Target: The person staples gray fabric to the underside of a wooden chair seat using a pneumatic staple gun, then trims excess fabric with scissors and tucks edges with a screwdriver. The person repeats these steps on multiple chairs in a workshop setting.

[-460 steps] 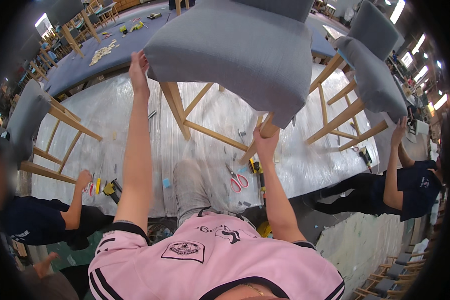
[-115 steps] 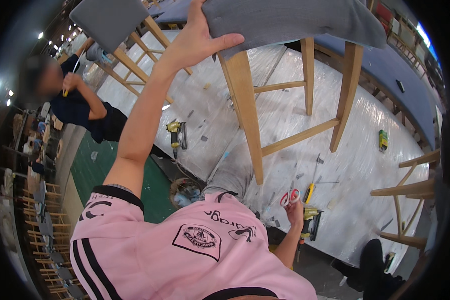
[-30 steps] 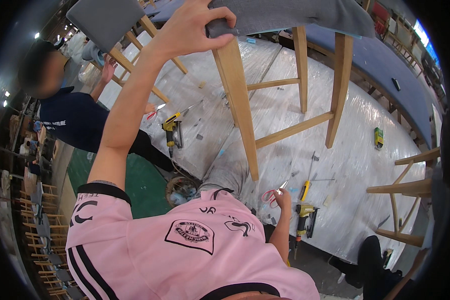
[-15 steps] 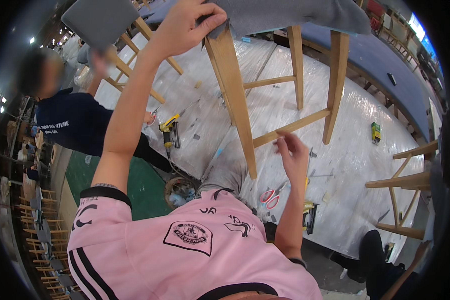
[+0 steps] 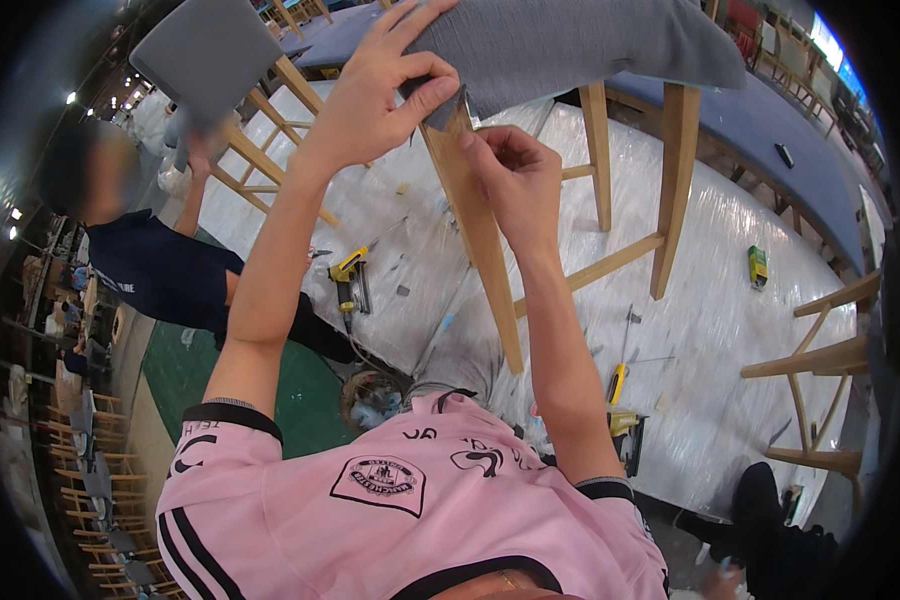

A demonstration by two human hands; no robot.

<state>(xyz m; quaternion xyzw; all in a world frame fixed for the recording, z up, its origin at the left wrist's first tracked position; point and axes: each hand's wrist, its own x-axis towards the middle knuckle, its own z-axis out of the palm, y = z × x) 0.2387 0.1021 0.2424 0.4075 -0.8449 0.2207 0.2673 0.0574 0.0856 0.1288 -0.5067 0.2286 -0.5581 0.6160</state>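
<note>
A wooden chair (image 5: 670,185) with a grey fabric seat (image 5: 570,45) stands before me. At the seat's near left corner, above the front leg (image 5: 470,210), my left hand (image 5: 390,95) presses on the seat and pinches the cover's loose fabric edge between thumb and fingers. Just right of that corner is my right hand (image 5: 520,180), its fingers curled and thumb against the forefinger. Whatever it pinches is too small to make out. A thin dark pointed bit shows between the two hands, and I cannot tell whether it is fabric or a tool.
On the plastic-wrapped worktop (image 5: 710,340) lie a yellow staple gun (image 5: 350,280), another staple gun (image 5: 625,430), a yellow-handled screwdriver (image 5: 619,380) and a small green-yellow box (image 5: 758,267). A co-worker (image 5: 160,260) at the left handles another grey-seated chair (image 5: 210,55). A wooden chair frame (image 5: 820,360) stands right.
My right hand has risen from beside the lower rail to the seat corner, next to my left hand. My left hand stays at the fabric. The scissors are now mostly hidden behind my right forearm.
</note>
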